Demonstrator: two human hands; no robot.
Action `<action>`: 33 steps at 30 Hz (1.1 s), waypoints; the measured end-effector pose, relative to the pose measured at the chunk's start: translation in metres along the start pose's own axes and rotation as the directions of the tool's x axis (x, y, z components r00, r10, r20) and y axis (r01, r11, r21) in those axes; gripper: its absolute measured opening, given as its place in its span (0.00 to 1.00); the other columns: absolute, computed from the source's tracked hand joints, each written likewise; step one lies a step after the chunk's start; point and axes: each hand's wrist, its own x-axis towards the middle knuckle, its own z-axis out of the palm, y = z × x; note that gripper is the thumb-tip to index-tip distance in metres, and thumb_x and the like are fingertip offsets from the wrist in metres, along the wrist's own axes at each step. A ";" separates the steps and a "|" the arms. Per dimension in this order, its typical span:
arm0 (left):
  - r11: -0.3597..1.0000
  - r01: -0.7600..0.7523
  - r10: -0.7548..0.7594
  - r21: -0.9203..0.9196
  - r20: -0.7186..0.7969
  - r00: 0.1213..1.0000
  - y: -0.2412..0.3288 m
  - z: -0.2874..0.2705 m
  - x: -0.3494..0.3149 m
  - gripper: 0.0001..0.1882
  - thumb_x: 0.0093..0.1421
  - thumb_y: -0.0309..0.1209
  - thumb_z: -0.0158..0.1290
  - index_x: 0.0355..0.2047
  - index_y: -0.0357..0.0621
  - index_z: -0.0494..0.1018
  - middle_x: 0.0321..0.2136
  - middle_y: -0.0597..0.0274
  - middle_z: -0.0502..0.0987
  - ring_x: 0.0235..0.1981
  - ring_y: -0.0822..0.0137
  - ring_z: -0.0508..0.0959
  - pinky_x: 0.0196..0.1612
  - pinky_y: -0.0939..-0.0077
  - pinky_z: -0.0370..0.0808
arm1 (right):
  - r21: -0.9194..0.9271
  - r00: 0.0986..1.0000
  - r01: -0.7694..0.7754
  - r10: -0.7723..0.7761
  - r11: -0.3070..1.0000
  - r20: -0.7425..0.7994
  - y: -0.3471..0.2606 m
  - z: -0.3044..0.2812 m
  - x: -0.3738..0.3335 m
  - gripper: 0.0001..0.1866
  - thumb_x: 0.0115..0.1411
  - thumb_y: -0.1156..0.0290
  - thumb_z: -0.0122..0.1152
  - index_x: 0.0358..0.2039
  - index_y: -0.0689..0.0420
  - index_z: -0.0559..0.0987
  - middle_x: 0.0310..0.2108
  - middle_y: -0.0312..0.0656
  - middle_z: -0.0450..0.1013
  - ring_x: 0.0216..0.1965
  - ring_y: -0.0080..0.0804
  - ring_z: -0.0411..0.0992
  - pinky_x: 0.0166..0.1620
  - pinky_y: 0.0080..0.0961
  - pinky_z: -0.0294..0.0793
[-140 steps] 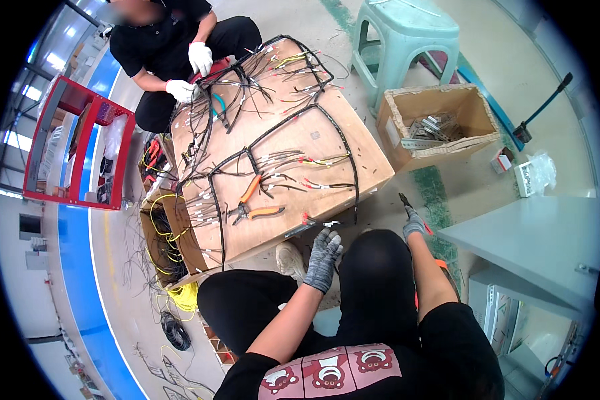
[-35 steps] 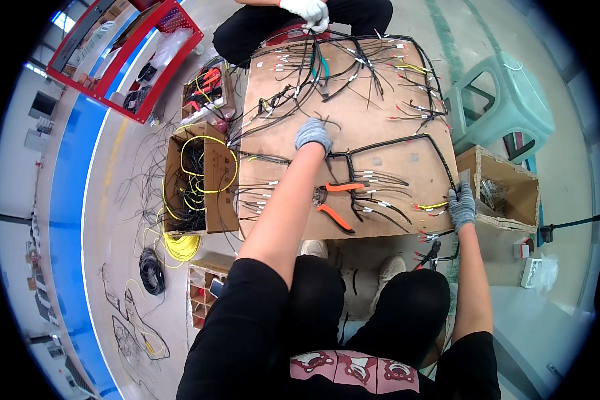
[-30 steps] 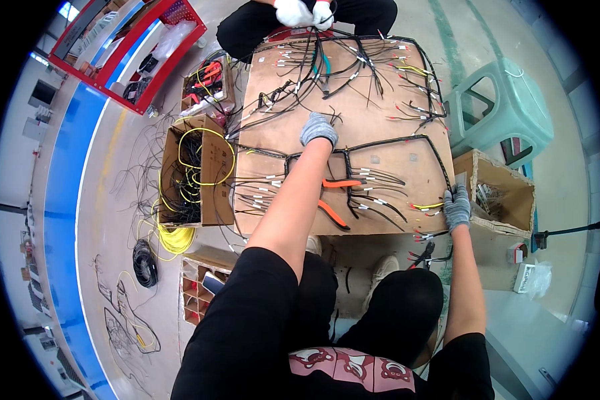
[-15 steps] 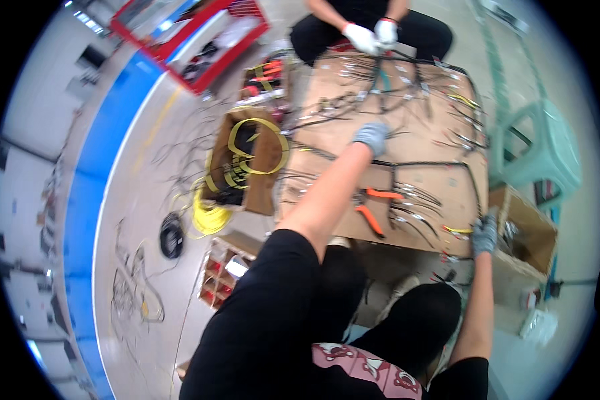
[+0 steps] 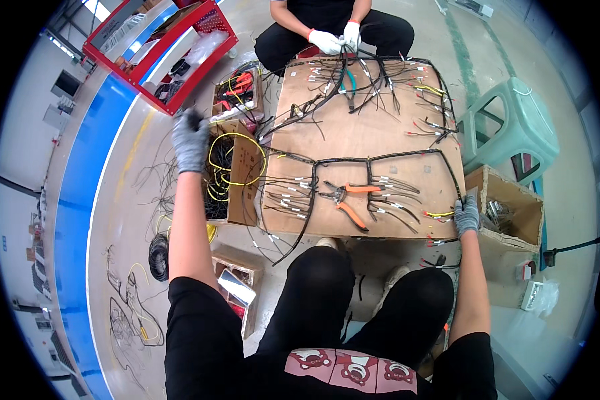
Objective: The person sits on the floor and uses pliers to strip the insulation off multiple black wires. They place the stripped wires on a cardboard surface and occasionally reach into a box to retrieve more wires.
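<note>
My left hand (image 5: 191,143), in a grey glove, is raised beside the cardboard box (image 5: 245,170) on the left. Its fingers are curled around something dark that I cannot make out. At the board's near right corner, my gloved right hand (image 5: 467,215) closes on the black wire harness (image 5: 452,175), next to yellow and red-tipped wire ends. The harness runs across the brown board (image 5: 400,143), its labelled branches fanned out. Orange-handled pliers (image 5: 353,200) lie spread on the board between the branches.
Opposite, a person's white-gloved hands (image 5: 340,41) hold another bundle beside teal-handled pliers (image 5: 351,87). On the right stand a green stool (image 5: 510,127) and an open carton (image 5: 520,217). A red cart (image 5: 160,60), a black cable coil (image 5: 159,257) and a divided box (image 5: 247,287) are left.
My left hand has swung from the middle of the board to the left, up beside the cardboard box. My right hand stays at the board's right edge. The view has shifted slightly.
</note>
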 end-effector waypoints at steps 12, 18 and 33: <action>0.886 -0.331 0.082 0.326 0.591 0.803 0.006 0.075 -0.059 0.10 0.50 0.31 0.50 0.32 0.43 0.70 0.30 0.53 0.71 0.36 0.52 0.71 0.40 0.63 0.68 | -0.015 0.999 -0.051 0.052 0.999 0.016 -0.007 -0.008 -0.010 0.17 0.55 0.69 0.53 0.43 0.64 0.69 0.34 0.49 0.70 0.34 0.40 0.69 0.40 0.30 0.68; 0.844 -0.493 0.065 0.209 0.873 0.482 0.029 0.165 -0.079 0.12 0.48 0.28 0.51 0.35 0.46 0.70 0.35 0.53 0.71 0.39 0.54 0.72 0.42 0.64 0.69 | -0.022 1.000 -0.003 0.003 1.000 0.005 -0.004 -0.007 -0.005 0.18 0.55 0.68 0.53 0.44 0.65 0.68 0.36 0.49 0.70 0.36 0.40 0.69 0.42 0.29 0.68; 0.926 -0.101 -0.139 0.362 0.579 0.804 -0.025 0.112 -0.064 0.12 0.45 0.28 0.56 0.32 0.41 0.70 0.29 0.51 0.73 0.34 0.51 0.73 0.40 0.63 0.69 | -0.021 0.999 -0.031 0.031 0.999 0.042 -0.002 -0.003 -0.003 0.23 0.55 0.68 0.52 0.50 0.63 0.64 0.40 0.48 0.68 0.39 0.38 0.68 0.43 0.29 0.67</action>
